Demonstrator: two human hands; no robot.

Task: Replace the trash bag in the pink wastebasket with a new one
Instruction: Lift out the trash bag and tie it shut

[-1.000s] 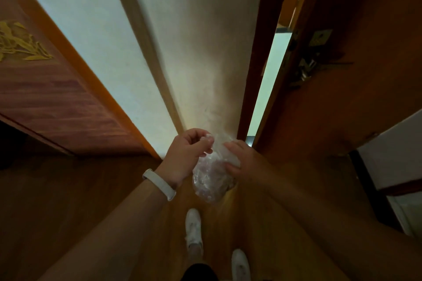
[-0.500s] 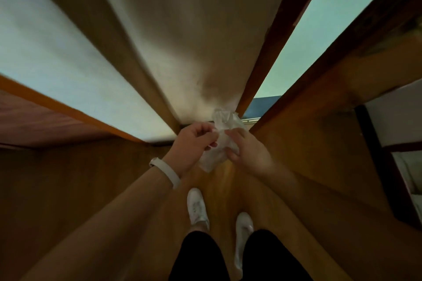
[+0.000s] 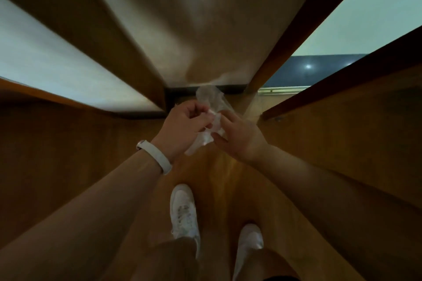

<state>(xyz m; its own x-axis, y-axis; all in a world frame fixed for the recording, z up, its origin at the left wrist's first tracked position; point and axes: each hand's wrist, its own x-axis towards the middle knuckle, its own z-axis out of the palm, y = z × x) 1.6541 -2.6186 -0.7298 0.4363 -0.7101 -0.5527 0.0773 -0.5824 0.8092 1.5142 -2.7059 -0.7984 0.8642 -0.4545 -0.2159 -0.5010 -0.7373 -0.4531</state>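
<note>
Layers of the crumpled trash bag (image 3: 209, 101), pinched by left hand (image 3: 182, 126) and right hand (image 3: 241, 138), are likely needing gentle rubbing apart.

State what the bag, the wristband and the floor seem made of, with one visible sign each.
The bag is probably thin plastic film: translucent, crumpled, glossy. The wristband looks smooth matte white, perhaps silicone; uncertain. The floor is wood or wood-look: warm brown, soft sheen.

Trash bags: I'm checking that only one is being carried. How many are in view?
1. A crumpled clear trash bag is pinched between the left hand and the right hand, above the wooden floor. Its folds could hide a second one.
</note>
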